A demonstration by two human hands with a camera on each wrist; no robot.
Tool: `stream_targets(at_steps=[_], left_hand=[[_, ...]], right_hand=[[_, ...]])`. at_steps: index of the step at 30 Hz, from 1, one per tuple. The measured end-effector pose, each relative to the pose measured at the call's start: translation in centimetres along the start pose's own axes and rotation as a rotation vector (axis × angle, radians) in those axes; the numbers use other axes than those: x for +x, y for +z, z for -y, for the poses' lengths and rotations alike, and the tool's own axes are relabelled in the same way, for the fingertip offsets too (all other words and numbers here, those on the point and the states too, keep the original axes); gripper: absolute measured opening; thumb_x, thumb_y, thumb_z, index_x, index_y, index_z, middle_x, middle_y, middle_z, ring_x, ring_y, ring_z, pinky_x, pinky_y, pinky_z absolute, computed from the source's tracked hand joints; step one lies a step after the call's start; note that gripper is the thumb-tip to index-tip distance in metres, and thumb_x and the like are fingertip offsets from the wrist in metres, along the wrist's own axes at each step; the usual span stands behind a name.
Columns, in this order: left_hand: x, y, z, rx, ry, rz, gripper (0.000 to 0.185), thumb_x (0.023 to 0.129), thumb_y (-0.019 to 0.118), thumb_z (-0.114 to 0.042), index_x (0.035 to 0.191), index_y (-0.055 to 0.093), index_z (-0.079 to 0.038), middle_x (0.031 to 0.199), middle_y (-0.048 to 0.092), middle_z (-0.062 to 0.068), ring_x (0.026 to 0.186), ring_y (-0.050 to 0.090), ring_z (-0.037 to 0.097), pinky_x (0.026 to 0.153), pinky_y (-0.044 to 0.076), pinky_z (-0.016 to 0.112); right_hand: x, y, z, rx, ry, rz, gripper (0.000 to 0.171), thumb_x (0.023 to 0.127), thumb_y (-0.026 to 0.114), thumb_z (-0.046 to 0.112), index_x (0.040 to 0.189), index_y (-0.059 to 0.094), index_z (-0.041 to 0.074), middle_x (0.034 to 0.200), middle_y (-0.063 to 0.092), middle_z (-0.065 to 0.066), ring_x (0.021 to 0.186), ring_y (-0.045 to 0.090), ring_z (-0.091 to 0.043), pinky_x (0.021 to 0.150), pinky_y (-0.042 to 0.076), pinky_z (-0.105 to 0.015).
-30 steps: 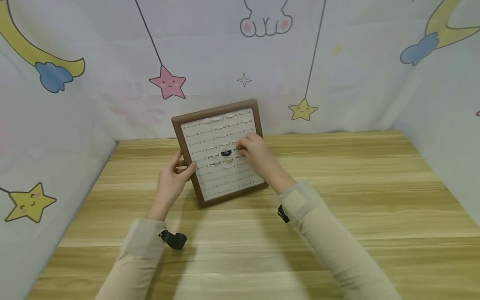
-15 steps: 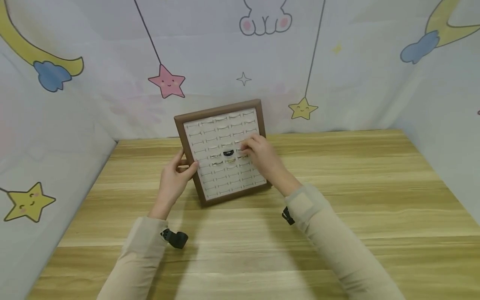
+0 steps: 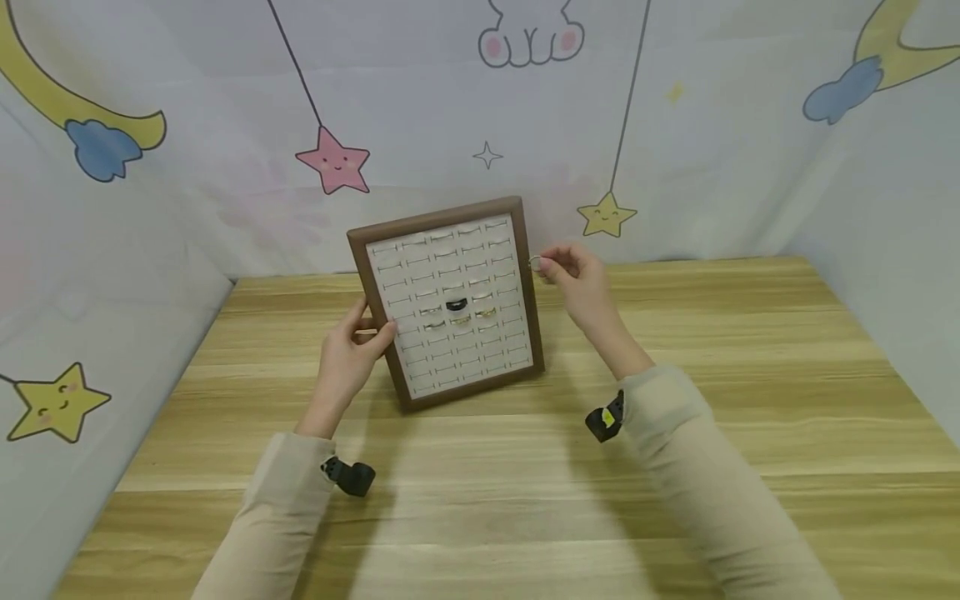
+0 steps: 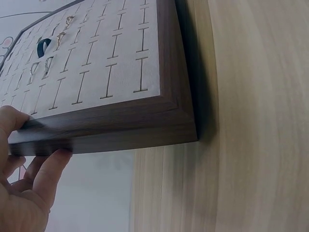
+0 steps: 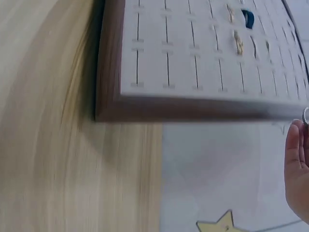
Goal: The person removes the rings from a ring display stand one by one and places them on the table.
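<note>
Ring tray [image 3: 450, 300] propped at frame centre on the desk [image 3: 750, 375], its left edge gripped by the left hand [image 3: 347, 354], what seems a small ring [image 3: 536, 263] pinched by the right hand [image 3: 577, 279] beside its right edge.

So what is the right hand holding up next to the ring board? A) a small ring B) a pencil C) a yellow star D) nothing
A: the right hand pinches a small ring in its fingers, just off the right edge of the board.
</note>
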State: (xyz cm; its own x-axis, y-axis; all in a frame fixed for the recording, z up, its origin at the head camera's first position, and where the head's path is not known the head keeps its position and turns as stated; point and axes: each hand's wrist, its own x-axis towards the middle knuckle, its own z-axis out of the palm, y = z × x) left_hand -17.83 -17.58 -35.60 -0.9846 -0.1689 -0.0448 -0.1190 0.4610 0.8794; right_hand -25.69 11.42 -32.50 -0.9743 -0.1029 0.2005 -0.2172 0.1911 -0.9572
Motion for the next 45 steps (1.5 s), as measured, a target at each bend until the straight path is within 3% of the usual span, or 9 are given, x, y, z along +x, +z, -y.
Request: stream_targets(at_steps=[4,8,13,19,26,32,39,45], left_hand=[[-0.1,0.0,-0.1,-0.002,-0.008,-0.001,0.073,0.095,0.058,-0.032,0.154,0.017,-0.018,0.133,0.053,0.019,0.116,0.059,0.030,0.084,0.053,0.028],[-0.1,0.0,-0.3,-0.006,-0.007,0.001,0.073,0.095,0.058,-0.032,0.154,0.017,-0.019,0.133,0.053,0.019,0.116,0.059,0.029,0.086,0.053,0.031],[-0.2,-0.1,-0.3,-0.017,-0.002,0.001,0.073,0.095,0.058,-0.032,0.154,0.018,-0.019,0.133,0.052,0.019,0.116,0.059,0.030,0.085,0.053,0.028],[-0.1,-0.1,-0.4,-0.022,-0.007,-0.005,0.071,0.095,0.059,-0.031,0.154,0.020,-0.020,0.132,0.053,0.019,0.114,0.059,0.029,0.082,0.052,0.023],[0.0,0.0,-0.4,-0.019,-0.006,-0.011,0.070,0.095,0.059,-0.030,0.153,0.022,-0.021,0.130,0.055,0.018,0.112,0.060,0.028,0.077,0.051,0.019],[0.1,0.1,-0.3,-0.026,0.000,-0.011,0.068,0.095,0.059,-0.028,0.153,0.023,-0.021,0.128,0.056,0.018,0.110,0.061,0.028,0.076,0.052,0.016],[0.2,0.1,-0.1,-0.019,-0.002,-0.012,0.068,0.095,0.059,-0.029,0.153,0.025,-0.021,0.129,0.057,0.018,0.110,0.062,0.028,0.079,0.053,0.021],[0.2,0.1,0.0,-0.005,-0.002,-0.012,0.069,0.095,0.059,-0.030,0.153,0.024,-0.021,0.129,0.057,0.019,0.112,0.061,0.029,0.081,0.052,0.026]], right_hand=[[0.4,-2.0,-0.9,0.044,0.042,-0.056,0.028,0.096,0.056,0.009,0.115,0.054,-0.012,0.086,0.058,0.013,0.077,0.059,0.004,0.075,0.052,-0.009],[0.4,-3.8,-2.0,0.002,0.106,-0.088,0.029,0.096,0.056,0.010,0.116,0.055,-0.012,0.084,0.057,0.013,0.075,0.059,0.006,0.075,0.052,-0.008],[0.1,-5.7,-3.7,-0.133,0.191,-0.096,0.031,0.096,0.057,0.013,0.117,0.058,-0.010,0.091,0.058,0.003,0.072,0.058,0.008,0.074,0.052,-0.008],[-0.4,-7.4,-5.4,-0.300,0.282,-0.047,0.033,0.096,0.056,0.013,0.120,0.059,-0.010,0.111,0.062,-0.020,0.070,0.056,0.008,0.078,0.055,-0.015],[-1.1,-8.8,-7.2,-0.454,0.342,-0.019,0.028,0.094,0.058,0.011,0.113,0.064,-0.010,0.112,0.064,-0.027,0.073,0.058,-0.002,0.065,0.049,-0.011],[-1.7,-9.5,-8.1,-0.473,0.394,0.020,0.027,0.094,0.056,0.010,0.112,0.063,-0.009,0.114,0.061,-0.024,0.085,0.056,-0.014,0.066,0.046,-0.012],[-2.0,-9.7,-8.4,-0.456,0.412,0.029,0.026,0.091,0.062,0.007,0.108,0.062,-0.012,0.097,0.064,-0.015,0.070,0.056,-0.002,0.062,0.048,-0.009],[-2.0,-9.8,-8.6,-0.493,0.431,0.042,0.031,0.091,0.062,0.010,0.113,0.061,-0.012,0.104,0.063,-0.021,0.070,0.057,-0.003,0.062,0.048,-0.010]])
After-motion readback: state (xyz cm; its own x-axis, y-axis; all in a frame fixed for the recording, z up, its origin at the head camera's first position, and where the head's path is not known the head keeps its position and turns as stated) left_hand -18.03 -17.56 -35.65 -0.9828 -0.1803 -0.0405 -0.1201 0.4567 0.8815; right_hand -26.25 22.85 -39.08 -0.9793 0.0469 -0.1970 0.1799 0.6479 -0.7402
